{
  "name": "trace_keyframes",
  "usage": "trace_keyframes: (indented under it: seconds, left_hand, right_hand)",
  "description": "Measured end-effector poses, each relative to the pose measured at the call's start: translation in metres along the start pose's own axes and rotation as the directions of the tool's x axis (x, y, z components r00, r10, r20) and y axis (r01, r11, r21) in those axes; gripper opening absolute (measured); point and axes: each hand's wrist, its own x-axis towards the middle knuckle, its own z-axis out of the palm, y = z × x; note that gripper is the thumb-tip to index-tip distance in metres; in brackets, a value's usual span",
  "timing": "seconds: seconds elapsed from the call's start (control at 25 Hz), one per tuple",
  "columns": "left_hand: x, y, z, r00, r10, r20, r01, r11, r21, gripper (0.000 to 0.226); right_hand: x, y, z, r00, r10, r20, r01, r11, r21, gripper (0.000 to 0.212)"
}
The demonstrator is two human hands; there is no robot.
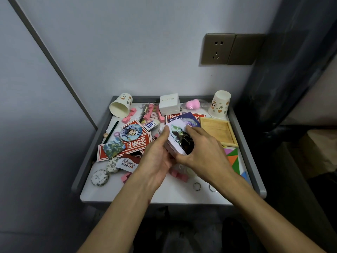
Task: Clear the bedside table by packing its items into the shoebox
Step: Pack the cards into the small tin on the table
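Both hands are clamped on the card stack (179,141), the left hand (156,154) gripping its left edge and the right hand (206,150) curled over its right, lifted just left of the wooden tray (217,131) above the tabletop (175,194). It looks light, stiff and glossy, likely to fan apart, so squeezing opposite edges suits it; no shoebox is in view.
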Motion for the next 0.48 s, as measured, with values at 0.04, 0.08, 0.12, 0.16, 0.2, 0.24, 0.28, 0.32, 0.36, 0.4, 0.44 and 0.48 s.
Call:
trace_keyframes:
  seconds: [0.04, 0.08, 0.12, 0.16, 0.2, 0.24, 0.28, 0.32, 0.36, 0.4, 0.44, 0.48]
  left_hand:
    - [0.000, 0.000, -0.002, 1.000, 0.002, -0.020, -0.001, 0.999, 0.036, 0.039]
    - [0.001, 0.001, -0.004, 0.999, 0.006, -0.042, -0.003, 0.997, 0.073, 0.034]
    - [0.001, 0.003, -0.006, 0.998, 0.015, -0.064, -0.008, 0.994, 0.107, 0.029]
    - [0.002, 0.005, -0.009, 0.996, 0.029, -0.080, -0.017, 0.990, 0.138, 0.026]
    - [0.002, 0.006, -0.010, 0.995, 0.048, -0.087, -0.033, 0.985, 0.168, 0.026]
    - [0.003, 0.008, -0.012, 0.993, 0.074, -0.088, -0.055, 0.979, 0.198, 0.028]
    - [0.003, 0.010, -0.014, 0.991, 0.104, -0.085, -0.082, 0.970, 0.229, 0.031]
    - [0.004, 0.011, -0.015, 0.989, 0.129, -0.075, -0.106, 0.961, 0.256, 0.032]
    - [0.005, 0.011, -0.016, 0.988, 0.142, -0.059, -0.120, 0.954, 0.275, 0.032]
    - [0.005, 0.011, -0.017, 0.989, 0.143, -0.047, -0.124, 0.951, 0.284, 0.032]
    - [0.006, 0.011, -0.017, 0.989, 0.139, -0.041, -0.122, 0.951, 0.284, 0.031]
    - [0.006, 0.010, -0.017, 0.990, 0.134, -0.042, -0.117, 0.953, 0.279, 0.029]
  right_hand:
    - [0.000, 0.000, 0.000, 1.000, -0.008, 0.005, 0.008, 1.000, -0.009, 0.075]
    - [-0.001, 0.000, -0.001, 1.000, -0.018, 0.011, 0.018, 1.000, -0.018, 0.076]
    - [0.000, 0.000, -0.002, 0.999, -0.031, 0.019, 0.032, 0.999, -0.027, 0.076]
    - [0.000, 0.000, -0.003, 0.999, -0.046, 0.029, 0.047, 0.998, -0.035, 0.077]
    - [0.001, 0.000, -0.004, 0.997, -0.060, 0.043, 0.062, 0.997, -0.042, 0.077]
    - [0.001, 0.000, -0.005, 0.995, -0.072, 0.062, 0.075, 0.996, -0.048, 0.079]
    - [0.001, 0.000, -0.006, 0.993, -0.082, 0.084, 0.087, 0.995, -0.059, 0.081]
    - [0.000, -0.001, -0.006, 0.991, -0.089, 0.099, 0.097, 0.993, -0.074, 0.084]
    - [0.000, -0.001, -0.007, 0.990, -0.094, 0.106, 0.104, 0.990, -0.094, 0.086]
    - [0.000, -0.001, -0.008, 0.989, -0.096, 0.110, 0.109, 0.987, -0.117, 0.087]
    - [0.000, -0.001, -0.009, 0.989, -0.097, 0.113, 0.112, 0.984, -0.141, 0.087]
    - [-0.001, 0.000, -0.010, 0.988, -0.097, 0.117, 0.115, 0.980, -0.162, 0.088]
